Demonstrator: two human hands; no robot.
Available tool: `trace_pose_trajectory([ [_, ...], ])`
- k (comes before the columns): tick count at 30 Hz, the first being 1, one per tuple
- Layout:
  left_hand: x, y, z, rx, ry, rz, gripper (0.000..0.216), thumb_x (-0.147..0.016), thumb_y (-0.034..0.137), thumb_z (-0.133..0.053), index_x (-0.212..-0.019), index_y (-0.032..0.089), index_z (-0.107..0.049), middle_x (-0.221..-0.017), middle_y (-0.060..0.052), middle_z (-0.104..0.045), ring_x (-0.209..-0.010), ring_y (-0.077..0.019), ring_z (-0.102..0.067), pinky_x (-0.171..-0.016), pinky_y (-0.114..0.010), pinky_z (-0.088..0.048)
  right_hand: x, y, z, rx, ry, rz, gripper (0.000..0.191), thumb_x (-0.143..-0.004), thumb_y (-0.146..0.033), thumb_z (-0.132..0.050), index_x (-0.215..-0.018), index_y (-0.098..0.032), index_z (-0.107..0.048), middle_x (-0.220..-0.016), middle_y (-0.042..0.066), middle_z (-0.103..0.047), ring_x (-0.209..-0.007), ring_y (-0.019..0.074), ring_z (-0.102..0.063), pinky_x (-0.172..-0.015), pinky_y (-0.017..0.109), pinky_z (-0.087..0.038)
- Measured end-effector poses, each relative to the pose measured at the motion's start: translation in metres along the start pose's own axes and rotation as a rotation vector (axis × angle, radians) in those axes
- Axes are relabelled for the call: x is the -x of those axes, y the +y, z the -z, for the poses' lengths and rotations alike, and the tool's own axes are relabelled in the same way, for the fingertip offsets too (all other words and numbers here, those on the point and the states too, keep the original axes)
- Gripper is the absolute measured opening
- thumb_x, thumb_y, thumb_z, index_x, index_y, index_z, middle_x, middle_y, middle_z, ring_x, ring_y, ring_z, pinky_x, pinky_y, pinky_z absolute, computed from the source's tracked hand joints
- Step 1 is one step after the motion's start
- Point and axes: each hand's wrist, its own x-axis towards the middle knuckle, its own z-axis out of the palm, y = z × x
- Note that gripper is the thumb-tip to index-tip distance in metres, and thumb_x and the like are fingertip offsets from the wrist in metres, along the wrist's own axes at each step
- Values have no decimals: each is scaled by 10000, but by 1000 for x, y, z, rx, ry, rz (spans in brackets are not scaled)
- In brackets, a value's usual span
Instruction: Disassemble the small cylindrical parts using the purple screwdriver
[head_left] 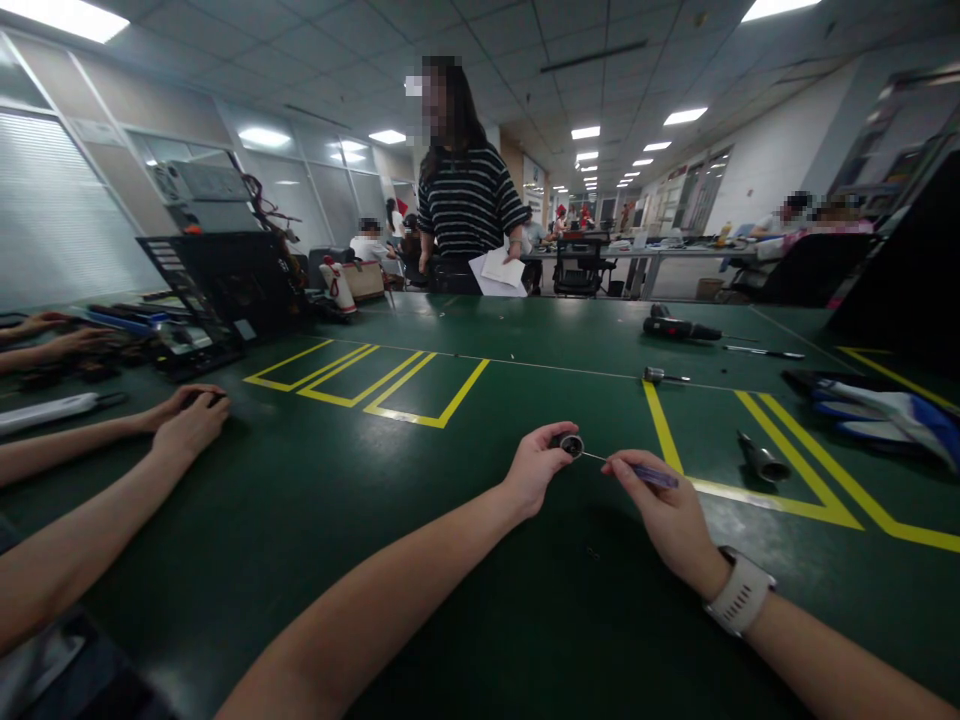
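Round metal part (pixel 570 445), one, dark-bodied with a pale rim: pinched between thumb and fingers of my left grip (pixel 534 470), over the green tabletop (pixel 465 620). Slim tool (pixel 654 476), one, purple-handled: held by my right grip (pixel 664 505), just right of the round metal part, shaft directed at its rim; whether the tip touches, I cannot tell. Watch (pixel 741 592), pale strap, on my right wrist. Nearer me than the part: tiny loops (pixel 592 552), too small to identify. Right of the part: tapered metal piece (pixel 766 463), lying inside a yellow tape outline (pixel 772 497). Beyond the part and to its right: metal socket (pixel 655 375), then power drill (pixel 682 328). Far right of it: blue-and-white gloves (pixel 885 410). Well left of it: a co-worker's hands (pixel 191 415) around a dark object.
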Motion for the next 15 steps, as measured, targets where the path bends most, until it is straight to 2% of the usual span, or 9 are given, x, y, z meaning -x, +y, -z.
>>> trace_pose_trajectory([
  [5,-3,-5,1,119,-16,-50,411,-702,-69,-531,-1031,159,-621,-1118,-82,-614,-1050,-188,-587,-924,-350,-484,1,-1,-2,108,-43,103,151,-821,-337,-601,-870,-218,-680,-827,54,-673,-783,223,-624,-704,363,-495],
  [9,-5,-9,1,172,37,-68,368,-664,-82,-549,-938,144,-645,-1019,-74,-634,-991,-197,-604,-917,-381,-478,2,0,-4,170,-68,211,140,-829,-331,-585,-860,-222,-667,-840,60,-667,-797,226,-615,-713,369,-496],
  [15,-4,-9,-2,224,64,-50,213,-726,2,-589,-881,134,-650,-932,-71,-650,-871,-178,-637,-850,-383,-515,4,-1,-5,235,-133,315,108,-854,-249,-550,-888,-232,-652,-853,55,-665,-803,215,-611,-700,359,-503],
])
